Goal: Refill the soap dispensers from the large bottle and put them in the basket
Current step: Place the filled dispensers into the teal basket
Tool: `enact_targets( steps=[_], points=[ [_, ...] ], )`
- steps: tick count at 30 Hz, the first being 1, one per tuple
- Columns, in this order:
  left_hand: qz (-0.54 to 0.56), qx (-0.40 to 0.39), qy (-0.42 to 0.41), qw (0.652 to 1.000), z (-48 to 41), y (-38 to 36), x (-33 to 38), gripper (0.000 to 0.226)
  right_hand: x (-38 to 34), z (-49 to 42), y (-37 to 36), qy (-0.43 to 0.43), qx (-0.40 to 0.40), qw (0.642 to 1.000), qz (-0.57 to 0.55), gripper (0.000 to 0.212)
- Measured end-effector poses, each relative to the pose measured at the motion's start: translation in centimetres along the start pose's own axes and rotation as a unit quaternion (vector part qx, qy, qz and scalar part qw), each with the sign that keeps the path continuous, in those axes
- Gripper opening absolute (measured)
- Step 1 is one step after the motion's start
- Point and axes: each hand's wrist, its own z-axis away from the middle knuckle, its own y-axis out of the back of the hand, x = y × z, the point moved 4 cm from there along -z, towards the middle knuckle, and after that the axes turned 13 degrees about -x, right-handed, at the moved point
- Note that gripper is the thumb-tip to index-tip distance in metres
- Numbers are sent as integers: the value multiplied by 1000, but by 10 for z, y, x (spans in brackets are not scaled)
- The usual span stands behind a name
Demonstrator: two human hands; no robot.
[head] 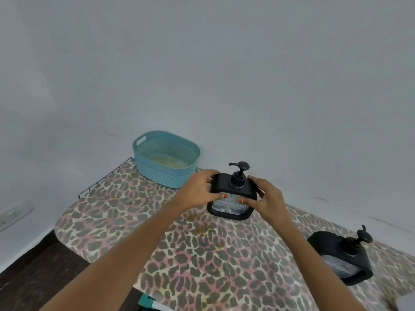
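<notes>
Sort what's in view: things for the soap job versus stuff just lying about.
Job: held dispenser, gripped by left hand and right hand; second dispenser; basket.
Lying about: leopard-print board underneath; teal-and-white object at the bottom edge.

Open stretch of table (pixel 202 254) thru the middle + lower left of frame, plenty of room to pass there. Upper middle is tighter tho: basket (pixel 161 173) sits back by the wall, and the dispenser (pixel 232 194), gripped btw left hand (pixel 197 190) and right hand (pixel 267 198), is just right of it w/ a small gap. 2nd dispenser (pixel 339 259) blocks the lower right. Wide lane btw the two dispensers. Basket mouth is open from above.
</notes>
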Motion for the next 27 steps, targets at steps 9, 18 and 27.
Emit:
enact_targets(
  steps=[9, 18, 27],
  points=[
    [-23, 156, 11, 987, 6, 103, 4, 55, -69, -108, -2, 106, -88, 990, 11, 64],
    [-28, 262, 59, 963, 9, 174, -35, 52, -120, -207, -48, 173, -173, 969, 25, 62],
    [-54, 309, 123, 941, 9, 178, -91, 48, -123, -254, -114, 171, -225, 951, 125, 60]
  ],
)
